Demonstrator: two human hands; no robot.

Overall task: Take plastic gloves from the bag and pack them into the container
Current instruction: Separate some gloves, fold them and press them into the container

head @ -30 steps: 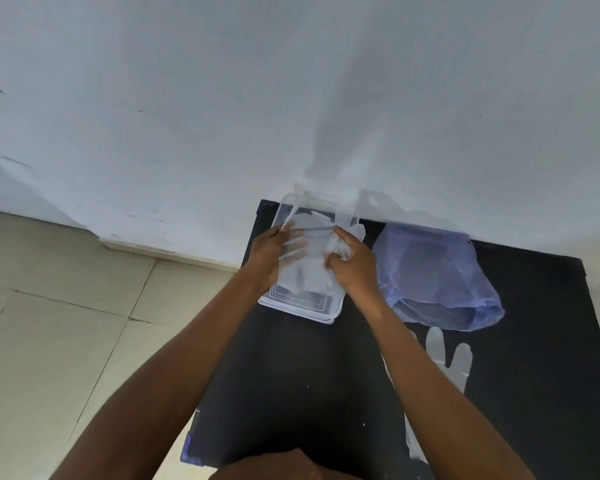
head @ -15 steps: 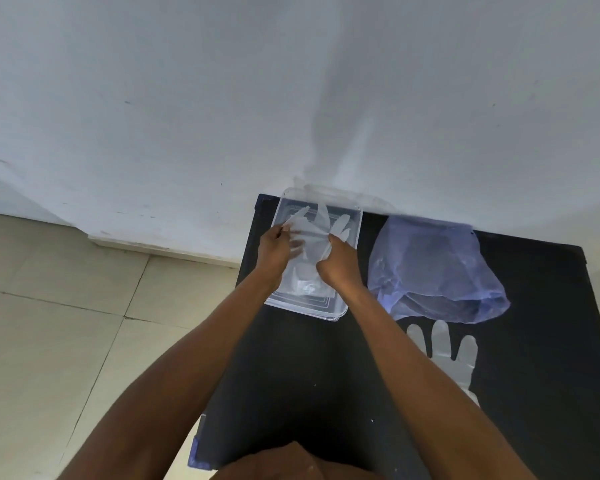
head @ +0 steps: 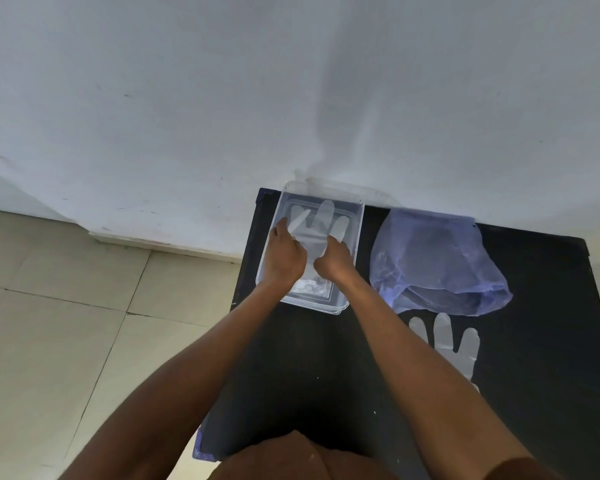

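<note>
Nearest to the camera, both bare forearms reach forward over a black table (head: 291,375), which stands against a white wall (head: 291,81). On the left side of the table the floor (head: 66,341) has pale tiles.

On the right part of the table, one clear glove (head: 456,348) lies flat, its fingers pointing to the wall. The right forearm covers its left edge. Just behind this glove lies the bag (head: 437,261), of thin bluish plastic, crumpled, with the opening toward the person. The bag is beside the container (head: 357,244), on its right, and they seem to be apart.

The container is clear and rectangular, and it stands at the far left corner of the table, close to the wall. Both hands are inside it. The left hand (head: 284,258) presses down on a second glove (head: 321,223) with the fingers bent, and its fingertips touch the left side of that glove. The right hand (head: 333,261) is curled and pinches the glove near the palm part. This glove lies spread in the container, its fingers pointing to the wall. The hands hide its lower part, and below them some crumpled clear plastic (head: 312,289) shows at the near end of the container.
</note>
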